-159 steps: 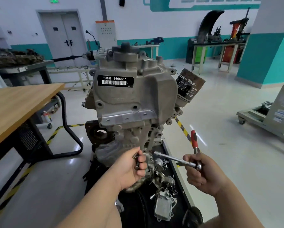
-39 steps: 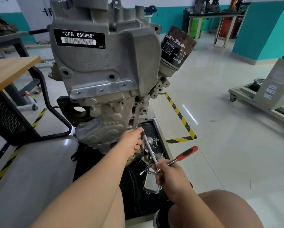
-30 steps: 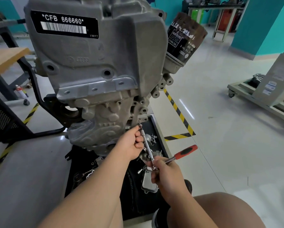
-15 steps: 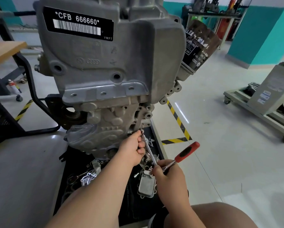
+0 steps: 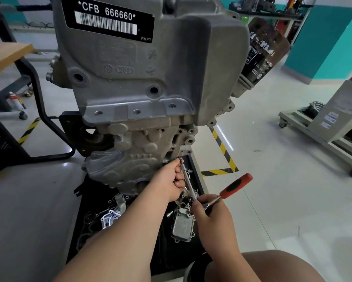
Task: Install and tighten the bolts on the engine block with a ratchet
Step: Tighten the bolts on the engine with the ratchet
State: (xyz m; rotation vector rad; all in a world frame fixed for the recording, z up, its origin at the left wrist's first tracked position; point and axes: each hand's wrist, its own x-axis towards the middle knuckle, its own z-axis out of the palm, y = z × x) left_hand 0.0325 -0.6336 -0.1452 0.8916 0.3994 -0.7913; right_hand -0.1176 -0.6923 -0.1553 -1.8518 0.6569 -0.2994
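Pinched by the left hand [image 5: 167, 185] and clasped just below by the right hand [image 5: 211, 220], the ratchet [image 5: 235, 185] is judged seated; a tightening swing is needed.

Bright, even indoor light; wide-angle frame, largely sharp.

Diffuse light from above leaves the upper faces of the engine block [image 5: 150, 78] pale and its underside dark. Shadows are soft-edged. The glossy floor [image 5: 273, 180] carries a white glare streak just beside the striped tape [image 5: 222, 147] and a small hot spot by the black table frame [image 5: 49, 157]. The oil filter [image 5: 266, 51] is smeared, while the barcode label [image 5: 110, 19] is crisp. Straight lines bow toward the edges, notably at the cart [image 5: 321, 137].
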